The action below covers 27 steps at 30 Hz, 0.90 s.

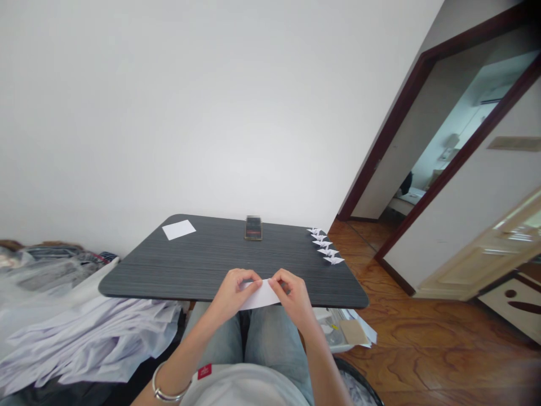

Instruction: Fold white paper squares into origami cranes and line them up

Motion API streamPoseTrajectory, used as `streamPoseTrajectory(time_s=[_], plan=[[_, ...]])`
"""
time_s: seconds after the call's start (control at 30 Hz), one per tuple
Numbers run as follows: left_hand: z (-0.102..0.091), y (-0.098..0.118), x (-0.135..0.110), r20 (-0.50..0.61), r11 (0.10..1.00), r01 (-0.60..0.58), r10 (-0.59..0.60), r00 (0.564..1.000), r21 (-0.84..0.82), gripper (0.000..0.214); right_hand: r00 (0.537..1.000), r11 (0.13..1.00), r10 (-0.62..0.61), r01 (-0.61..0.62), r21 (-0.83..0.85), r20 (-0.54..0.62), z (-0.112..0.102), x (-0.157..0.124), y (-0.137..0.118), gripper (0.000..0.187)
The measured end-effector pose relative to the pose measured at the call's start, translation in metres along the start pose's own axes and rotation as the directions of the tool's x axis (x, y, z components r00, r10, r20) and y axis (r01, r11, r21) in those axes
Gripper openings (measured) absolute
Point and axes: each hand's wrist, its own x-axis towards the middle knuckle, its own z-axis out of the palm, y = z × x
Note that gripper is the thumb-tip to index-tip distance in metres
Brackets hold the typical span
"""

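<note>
A white sheet of paper (261,297) lies at the front edge of the dark table, between my two hands. My left hand (237,290) pinches its upper left part between thumb and fingers. On the other side, my right hand (291,290) pinches the upper right part the same way. The paper's lower edge reaches past the table edge above my lap. Whether it is folded, I cannot tell. Several white folded paper cranes (324,244) stand in a row along the table's right side. Another white sheet (179,229) lies flat at the back left.
The dark wood-grain table (177,270) stands against a white wall. A phone-like device (253,228) sits at its back middle. White cloth and plastic (97,338) are heaped at left. A bin with papers (344,330) is below the table's right front. A doorway opens at right.
</note>
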Motion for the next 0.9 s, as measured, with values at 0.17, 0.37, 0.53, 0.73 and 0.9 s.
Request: streamPoseTrajectory(time_s=[0.17,0.37,0.53,0.73,0.9], plan=[[-0.01,-0.009,-0.001,0.026,0.992,0.033,-0.03,0.999,-0.124,0.029,0.996,0.999,0.018,-0.015,0.034,-0.092,-0.005,-0.001,-0.001,0.028],[-0.022,-0.016,0.001,-0.07,0.965,0.031,-0.051,0.996,-0.26,0.025,0.978,0.979,0.146,-0.121,0.166,-0.147,-0.008,-0.001,0.007,0.03],[-0.013,0.0,-0.003,-0.01,0.966,-0.031,0.03,1.0,-0.257,0.025,0.975,0.95,0.195,-0.161,0.268,-0.108,-0.001,0.0,0.006,0.032],[-0.002,0.0,-0.001,0.027,0.916,0.141,-0.142,0.99,-0.377,0.026,0.969,0.86,0.235,-0.169,0.481,-0.081,0.0,-0.001,0.006,0.04],[-0.002,-0.003,0.001,0.05,0.721,0.225,-0.255,0.966,-0.655,0.03,0.987,0.837,0.163,-0.136,0.531,-0.005,0.002,-0.006,0.007,0.022]])
